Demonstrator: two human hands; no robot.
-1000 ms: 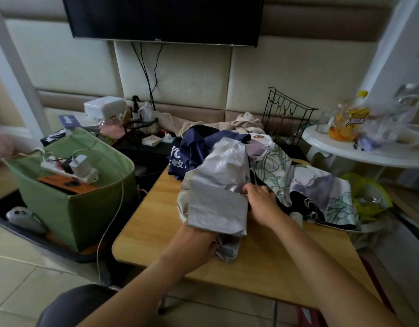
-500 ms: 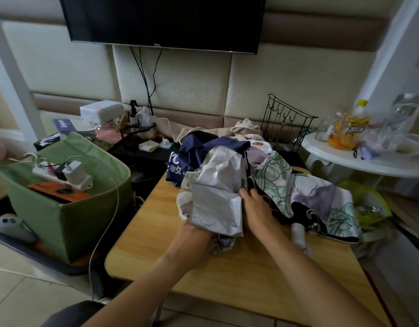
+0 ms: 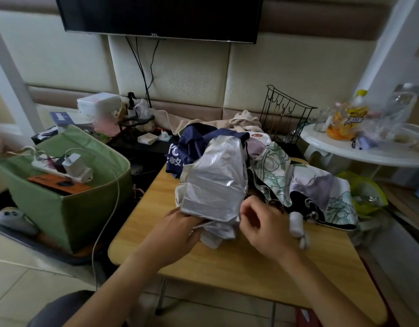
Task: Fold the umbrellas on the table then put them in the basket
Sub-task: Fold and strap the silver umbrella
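Both hands [image 3: 223, 228] grip the silver umbrella [image 3: 215, 185].

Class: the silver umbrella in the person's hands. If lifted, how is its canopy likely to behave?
The silver umbrella is creased and sagging, so its canopy probably flops. Its shiny surface may feel slippery. Both the left hand and right hand grip it, suggesting one hand won't keep it bundled.

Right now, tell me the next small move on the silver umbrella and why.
Probably wrap the loose canopy tighter round the shaft. The left hand holds the silver umbrella from beneath, the right hand pinches its lower edge, and the fabric still bulges, crumpled and unfastened. It lies on the wooden table; the green basket stands to the left.
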